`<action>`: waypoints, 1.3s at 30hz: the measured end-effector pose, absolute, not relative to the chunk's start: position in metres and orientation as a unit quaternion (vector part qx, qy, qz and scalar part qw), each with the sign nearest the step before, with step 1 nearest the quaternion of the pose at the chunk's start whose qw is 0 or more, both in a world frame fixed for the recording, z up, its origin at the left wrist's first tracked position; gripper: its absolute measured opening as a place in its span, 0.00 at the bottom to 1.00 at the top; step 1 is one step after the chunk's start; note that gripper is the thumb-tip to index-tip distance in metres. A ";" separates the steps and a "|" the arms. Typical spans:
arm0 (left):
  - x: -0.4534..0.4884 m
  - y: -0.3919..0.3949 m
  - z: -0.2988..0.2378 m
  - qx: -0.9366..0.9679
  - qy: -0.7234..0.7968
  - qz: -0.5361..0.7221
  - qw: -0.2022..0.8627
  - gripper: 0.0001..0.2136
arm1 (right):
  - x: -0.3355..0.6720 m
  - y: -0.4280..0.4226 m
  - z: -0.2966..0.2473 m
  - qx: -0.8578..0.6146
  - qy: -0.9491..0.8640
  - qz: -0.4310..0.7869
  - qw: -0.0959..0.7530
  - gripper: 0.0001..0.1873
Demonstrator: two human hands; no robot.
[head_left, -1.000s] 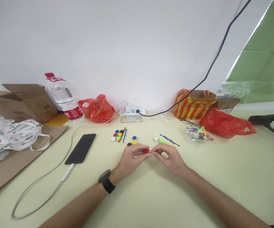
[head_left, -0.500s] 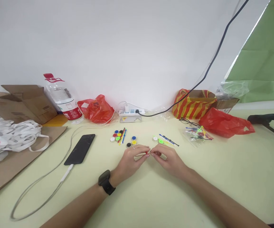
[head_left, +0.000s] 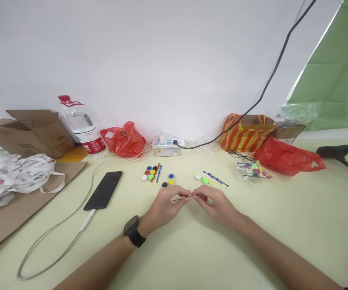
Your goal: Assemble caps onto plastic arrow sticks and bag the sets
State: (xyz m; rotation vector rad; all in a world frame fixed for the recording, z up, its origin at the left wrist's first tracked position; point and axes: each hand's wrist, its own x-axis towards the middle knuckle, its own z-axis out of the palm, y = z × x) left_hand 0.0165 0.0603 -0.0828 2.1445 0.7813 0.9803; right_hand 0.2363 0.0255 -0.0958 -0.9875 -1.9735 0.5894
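My left hand [head_left: 164, 204] pinches a thin red plastic stick [head_left: 177, 199] between thumb and fingertips, and a small red knob shows on it at the fingers. My right hand [head_left: 218, 203] is closed at the stick's other end, fingertips almost touching those of the left. A red piece shows partly under the right fingers; its shape is mostly hidden. Just beyond the hands lie blue [head_left: 171, 176], yellow [head_left: 171, 181] and black [head_left: 164, 185] round plastic pieces. White [head_left: 198, 177] and green [head_left: 205, 181] round pieces lie beside dark and blue sticks [head_left: 216, 179].
Farther left are several coloured discs [head_left: 151, 172] and sticks [head_left: 157, 174]. A phone [head_left: 103, 191] with its cable lies left. Behind stand a bottle [head_left: 86, 131], red bag [head_left: 124, 140] and power strip [head_left: 167, 143]. At right are a parts bag [head_left: 249, 177], glasses [head_left: 240, 154] and another red bag [head_left: 288, 157].
The red knob and stick have tilted slightly between my fingertips. Both hands stay almost in place, and the whole view has shifted a little.
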 end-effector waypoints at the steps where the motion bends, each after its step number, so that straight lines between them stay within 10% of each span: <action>1: 0.017 0.060 -0.083 0.807 0.305 0.375 0.339 0.06 | 0.236 0.025 -0.094 -0.392 -0.785 0.236 0.417 0.09; 14: 0.016 0.068 -0.083 0.642 0.292 0.339 0.623 0.15 | 0.245 0.033 -0.096 -0.428 -0.720 0.327 0.438 0.17; 28: 0.016 0.071 -0.091 0.631 0.310 0.386 0.597 0.14 | 0.243 0.028 -0.105 -0.396 -0.713 0.312 0.486 0.39; 34: 0.016 0.072 -0.091 0.636 0.308 0.396 0.587 0.16 | 0.252 0.029 -0.098 -0.430 -0.767 0.282 0.384 0.13; 39: 0.018 0.070 -0.087 0.622 0.313 0.406 0.592 0.16 | 0.265 0.033 -0.085 -0.459 -0.727 0.355 0.366 0.30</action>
